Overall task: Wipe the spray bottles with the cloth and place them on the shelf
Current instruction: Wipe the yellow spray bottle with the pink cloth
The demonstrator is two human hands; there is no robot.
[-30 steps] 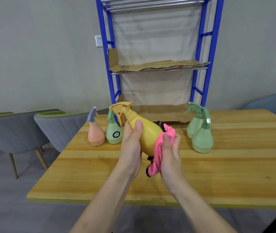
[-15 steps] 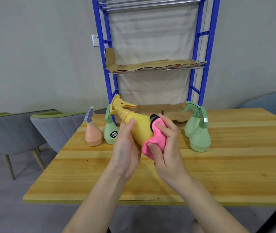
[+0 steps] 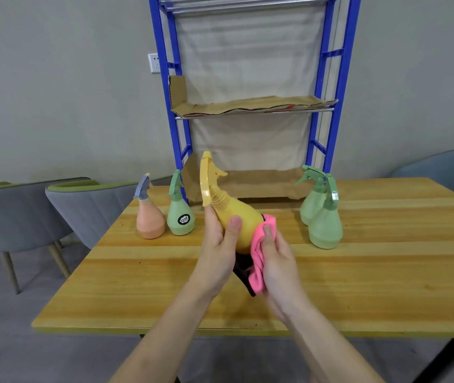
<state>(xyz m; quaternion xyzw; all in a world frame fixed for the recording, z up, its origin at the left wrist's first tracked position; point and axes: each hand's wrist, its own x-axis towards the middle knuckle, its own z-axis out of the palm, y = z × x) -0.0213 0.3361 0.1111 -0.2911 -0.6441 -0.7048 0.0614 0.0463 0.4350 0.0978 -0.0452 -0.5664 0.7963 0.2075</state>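
Currently: the yellow spray bottle (image 3: 241, 225) is held in the air over the wooden worktop (image 3: 358, 286), in front of the person. It is tilted, with the trigger head up and to the left and the rounded base down and to the right. Body is pear-shaped, smooth matte plastic; the neck collar is ribbed.

Left hand (image 3: 219, 252) grips the bottle at its narrow upper body, thumb laid across the front, fingers wrapped behind. Right hand (image 3: 278, 264) clutches the pink cloth (image 3: 259, 269) and presses it against the lower right side of the body, thumb on top of the fabric. Cloth is soft and bunched into folds; a dark strip hangs beneath it. Both hands are closed on what they hold and sit close together, the bottle between them.

Upright on the worktop, left of the hands: a peach bottle (image 3: 150, 219) with a grey trigger, and just beside it a labelled green bottle (image 3: 180, 217) with a round black sticker. Right of the hands: two plain green bottles (image 3: 325, 225), one partly overlapping the other. Worktop surface is glossy planked wood with yellow-brown grain.

Shelf (image 3: 322, 106) behind the worktop: blue metal uprights, silver rails, corrugated cardboard (image 3: 248, 106) lining the levels, pale fabric at the back. Grey upholstered chairs (image 3: 87, 205) with green trim stand at left.
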